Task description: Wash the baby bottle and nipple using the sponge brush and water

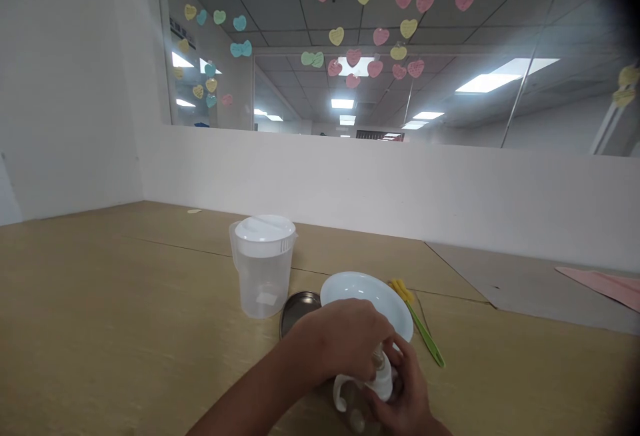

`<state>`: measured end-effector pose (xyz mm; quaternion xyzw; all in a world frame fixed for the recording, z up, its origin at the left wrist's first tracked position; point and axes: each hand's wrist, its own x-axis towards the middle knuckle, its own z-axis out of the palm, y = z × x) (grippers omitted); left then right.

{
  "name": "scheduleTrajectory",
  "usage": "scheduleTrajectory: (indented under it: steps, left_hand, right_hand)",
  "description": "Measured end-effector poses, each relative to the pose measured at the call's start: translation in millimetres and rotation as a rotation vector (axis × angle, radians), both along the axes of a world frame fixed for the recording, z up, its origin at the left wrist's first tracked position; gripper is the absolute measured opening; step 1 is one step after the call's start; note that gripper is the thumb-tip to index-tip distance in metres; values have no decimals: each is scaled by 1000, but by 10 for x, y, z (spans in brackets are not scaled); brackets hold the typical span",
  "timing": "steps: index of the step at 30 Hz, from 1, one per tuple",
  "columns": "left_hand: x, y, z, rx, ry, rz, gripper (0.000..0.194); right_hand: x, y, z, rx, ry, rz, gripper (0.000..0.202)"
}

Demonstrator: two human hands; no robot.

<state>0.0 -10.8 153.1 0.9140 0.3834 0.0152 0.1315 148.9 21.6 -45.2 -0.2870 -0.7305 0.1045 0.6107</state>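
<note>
My right hand (413, 389) is wrapped round a white cup-like piece (384, 383) near the table's front edge. A curved white handle (340, 393) shows on its left, and what lies below is unclear. My left hand (345, 333) reaches across from the left, fingers bent down into or against the top of this piece. A small shiny bit shows at its fingertips, too small to name. Behind both hands lies a white oval plate (360, 286), partly covered by my left hand. A dark metal dish (300, 304) sits left of it, half hidden by my left wrist.
A clear plastic pitcher (265, 279) with a white lid stands upright behind the metal dish. Right of the plate lies a green-handled brush (425, 336) with yellow bristles. A grey sheet (530, 283) and pink cloth (605, 283) lie far right. A white wall (300, 176) bounds the table.
</note>
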Motion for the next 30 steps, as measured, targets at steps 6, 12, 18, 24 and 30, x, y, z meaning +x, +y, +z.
scheduleTrajectory:
  steps: [6, 12, 18, 24, 30]
  left_hand:
    - [62, -3, -40, 18, 68, -27, 22]
    - [165, -51, -10, 77, 144, 41, 12]
    - [352, 75, -149, 141, 194, 175, 26]
    - [192, 8, -34, 172, 153, 228, 46]
    - [64, -59, 65, 258, 133, 135, 24]
  right_hand:
    - [-20, 4, -7, -2, 29, 7, 60]
    - [-12, -1, 90, 40, -64, -79, 61]
    - [-10, -17, 178, 49, -134, -200, 64]
    - [30, -25, 170, 41, -207, -100, 61]
    - [48, -25, 226, 75, -233, -121, 57]
